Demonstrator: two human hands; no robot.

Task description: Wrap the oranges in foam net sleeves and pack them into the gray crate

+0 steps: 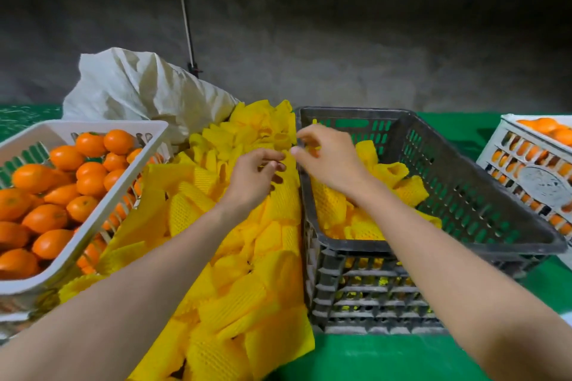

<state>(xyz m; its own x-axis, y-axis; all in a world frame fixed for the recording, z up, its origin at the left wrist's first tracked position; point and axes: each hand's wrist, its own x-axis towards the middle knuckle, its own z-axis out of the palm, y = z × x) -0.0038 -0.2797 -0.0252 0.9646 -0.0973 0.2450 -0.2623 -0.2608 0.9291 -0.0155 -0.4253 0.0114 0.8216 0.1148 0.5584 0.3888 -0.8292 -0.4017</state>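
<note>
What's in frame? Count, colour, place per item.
foam net sleeves: many, yellow, central heap
oranges: many, orange, in white basket
white basket: one, white, left
gray crate: one, gray, right of heap
packed sleeves: several, yellow, inside gray crate
white crate: one, white, far right, holding oranges
sack: one, off-white, behind heap
table cover: one, green, underneath
left hand: one, fingers pinching a sleeve over heap
right hand: one, fingers pinching a sleeve beside gray crate's rim
</note>
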